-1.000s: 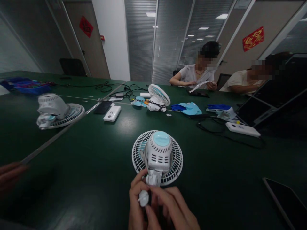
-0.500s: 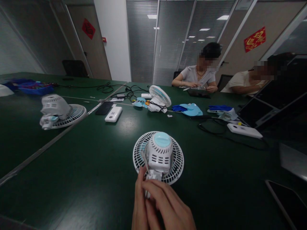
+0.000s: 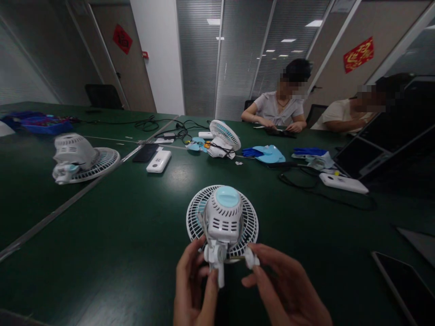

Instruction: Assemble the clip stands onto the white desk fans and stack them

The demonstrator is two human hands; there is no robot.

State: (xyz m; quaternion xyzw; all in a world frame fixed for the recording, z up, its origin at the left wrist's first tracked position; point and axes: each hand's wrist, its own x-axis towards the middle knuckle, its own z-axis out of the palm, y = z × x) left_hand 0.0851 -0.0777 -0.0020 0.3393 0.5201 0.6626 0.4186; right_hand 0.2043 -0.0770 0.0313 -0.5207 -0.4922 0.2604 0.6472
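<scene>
A white fan (image 3: 224, 222) with a light-blue cap on its motor housing lies grille down on the green table (image 3: 136, 253) in front of me. My left hand (image 3: 192, 285) is closed around the left side of the fan's white neck bracket (image 3: 215, 256), thumb at its lower end. To the right of the bracket, my right hand (image 3: 288, 285) pinches a small white knob-like piece (image 3: 250, 258) between thumb and fingertips. A thin line shows between that piece and the bracket; whether they are joined I cannot tell.
Another fan (image 3: 78, 158) lies at the left, a third (image 3: 224, 140) farther back. A white power bank (image 3: 159, 161), light-blue fan blades (image 3: 270, 154), cables (image 3: 299, 185) and a phone (image 3: 404, 285) lie around. Two people sit across the table behind a black case (image 3: 370, 136).
My hands, close together over the fan's neck before, have parted. The right one has moved right with the small white piece, and the bracket now shows. One person's hands across the table have lowered.
</scene>
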